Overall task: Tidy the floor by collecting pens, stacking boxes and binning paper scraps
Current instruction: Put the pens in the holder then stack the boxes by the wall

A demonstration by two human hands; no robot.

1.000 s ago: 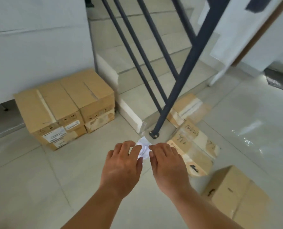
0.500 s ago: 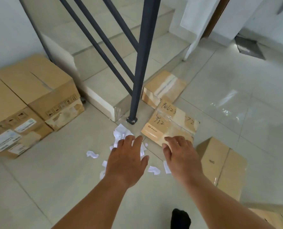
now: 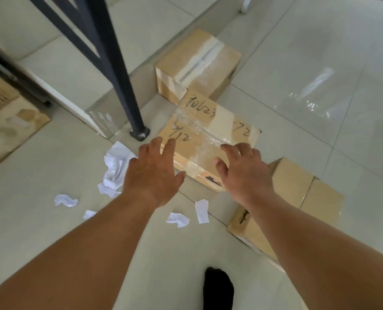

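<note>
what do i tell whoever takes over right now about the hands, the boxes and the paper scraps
Grips: left hand open, fingers spread over the near left edge of the handwritten box; right hand open over its near right corner. I cannot tell whether either touches it.
Boxes: taped box behind the handwritten one, plain box to its near right; the three lie scattered.
Paper: crumpled sheet and small scraps lie loose on the floor by the left hand.
Done: nothing that shows.
Left: stack these boxes, bin the paper; no pens or bin in view.
</note>
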